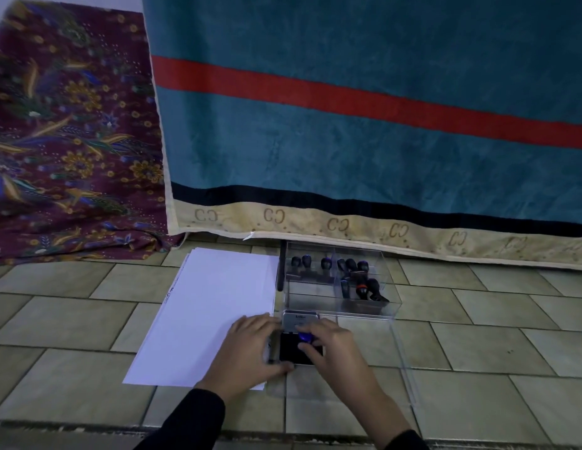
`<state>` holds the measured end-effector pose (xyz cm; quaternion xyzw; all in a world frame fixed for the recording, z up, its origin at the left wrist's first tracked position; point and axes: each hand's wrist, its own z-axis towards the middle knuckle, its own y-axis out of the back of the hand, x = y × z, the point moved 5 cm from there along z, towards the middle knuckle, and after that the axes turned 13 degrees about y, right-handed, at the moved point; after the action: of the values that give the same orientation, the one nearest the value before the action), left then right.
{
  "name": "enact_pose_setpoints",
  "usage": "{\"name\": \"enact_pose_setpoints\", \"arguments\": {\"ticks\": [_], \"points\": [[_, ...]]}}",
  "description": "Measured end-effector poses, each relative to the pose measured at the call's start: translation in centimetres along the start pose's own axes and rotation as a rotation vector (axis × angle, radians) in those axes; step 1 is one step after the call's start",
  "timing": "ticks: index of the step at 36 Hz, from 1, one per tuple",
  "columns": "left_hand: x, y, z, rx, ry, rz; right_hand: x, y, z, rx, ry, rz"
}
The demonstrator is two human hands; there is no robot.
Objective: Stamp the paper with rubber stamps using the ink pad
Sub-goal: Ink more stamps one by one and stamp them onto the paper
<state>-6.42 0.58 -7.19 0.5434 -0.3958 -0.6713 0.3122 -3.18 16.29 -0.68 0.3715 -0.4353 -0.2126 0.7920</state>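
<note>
A white sheet of paper [205, 313] lies on the tiled floor. To its right sits an open ink pad [291, 349], dark pad below and grey lid [296, 319] raised behind. My left hand [250, 345] holds the pad's left edge, its thumb at the front corner. My right hand [332, 349] grips a blue-handled rubber stamp [305, 337] and holds it down on the dark pad. Behind stands a clear plastic box [338, 280] with several dark-handled stamps in it.
A clear lid [403, 368] lies flat to the right of the ink pad. A teal towel with a red stripe [364, 125] hangs behind the box. A patterned maroon cloth [69, 141] lies at the left.
</note>
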Motion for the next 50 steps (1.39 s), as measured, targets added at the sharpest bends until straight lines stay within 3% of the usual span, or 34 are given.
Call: {"name": "enact_pose_setpoints", "arguments": {"ticks": [24, 29, 33, 37, 50], "points": [[0.5, 0.8, -0.2, 0.023, 0.009, -0.074, 0.1, -0.4, -0.6, 0.024, 0.063, -0.060], [4.9, 4.4, 0.2, -0.214, 0.233, -0.191, -0.1, -0.5, -0.6, 0.028, 0.068, -0.058], [8.0, 5.2, 0.3, -0.228, 0.426, -0.060, -0.1, 0.1, 0.9, -0.057, 0.000, 0.034], [8.9, 4.3, 0.1, -0.172, 0.458, 0.040, 1.5, -1.5, 3.1, -0.044, 0.039, 0.089], [9.4, 3.8, 0.2, -0.202, 0.479, 0.042, 2.5, -5.1, 5.9, 0.157, 0.082, 0.016]]}}
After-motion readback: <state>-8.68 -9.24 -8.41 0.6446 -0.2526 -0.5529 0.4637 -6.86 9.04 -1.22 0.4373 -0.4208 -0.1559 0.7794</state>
